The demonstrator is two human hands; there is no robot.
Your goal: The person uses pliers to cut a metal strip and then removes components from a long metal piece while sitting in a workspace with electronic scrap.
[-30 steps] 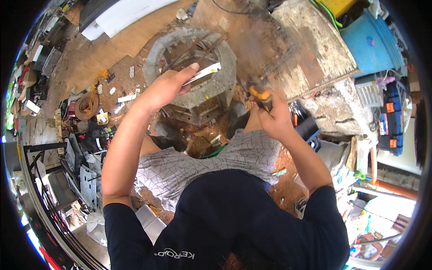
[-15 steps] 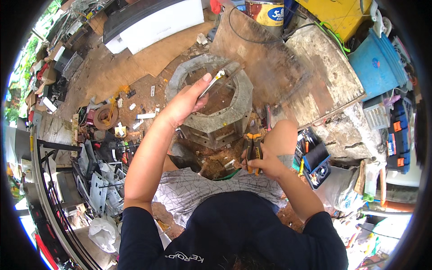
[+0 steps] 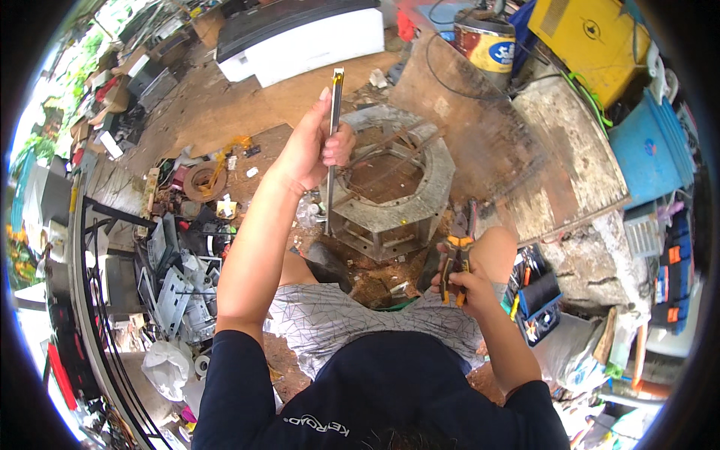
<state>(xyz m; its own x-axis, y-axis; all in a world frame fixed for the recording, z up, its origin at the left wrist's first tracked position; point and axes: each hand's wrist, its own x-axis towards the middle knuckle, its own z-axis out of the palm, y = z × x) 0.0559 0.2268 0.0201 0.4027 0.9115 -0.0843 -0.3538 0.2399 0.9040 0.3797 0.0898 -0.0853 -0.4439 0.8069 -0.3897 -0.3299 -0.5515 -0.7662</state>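
My left hand (image 3: 313, 146) is closed around a long, thin metal strip (image 3: 333, 180) held nearly upright in the picture. Its far end carries a small white and yellow piece. The hand is raised over the left side of a grey octagonal metal frame (image 3: 431, 191). In my right hand (image 3: 472, 289) is a pair of pliers (image 3: 456, 259) with orange and black handles, held beside my right knee with the jaws pointing away from me. A reddish handle shows beside the plier jaws, and I cannot make out its tool.
A white, dark-topped appliance (image 3: 315, 45) lies at the back. Wooden boards (image 3: 562, 142) lean at the right, near a blue bucket (image 3: 649, 150) and a paint tin (image 3: 484, 41). Metal scrap (image 3: 176, 292) crowds the left. A tool pouch (image 3: 534, 289) sits by my right knee.
The metal strip has swung from slanted and foreshortened to nearly upright, showing its full length. The whole view has shifted, moving things rightward. My right hand still grips the pliers.
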